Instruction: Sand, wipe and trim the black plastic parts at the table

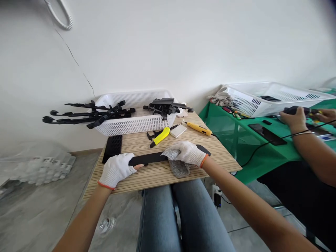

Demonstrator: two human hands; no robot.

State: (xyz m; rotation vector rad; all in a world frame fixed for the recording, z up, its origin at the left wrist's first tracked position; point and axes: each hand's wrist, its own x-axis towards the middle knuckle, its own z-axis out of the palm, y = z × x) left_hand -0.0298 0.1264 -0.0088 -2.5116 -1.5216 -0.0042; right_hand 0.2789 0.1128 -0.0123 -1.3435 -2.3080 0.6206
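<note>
On the strip, both hands grip closed.

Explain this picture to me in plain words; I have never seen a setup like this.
There is no machine here: a person works with two hands in white gloves, and a camera worn on the head looks forward and down at them. That gives this single picture.

The left hand grips one end of a long black part. The right hand holds a grey cloth against it, nearer the other end.

On the striped wooden table also lie a dark phone-like slab, a bright yellow-handled tool, a small white block and a yellow pen-shaped tool. Behind them, a white basket holds more black parts.

At the right, a co-worker's hands work over a green-covered table.
</note>
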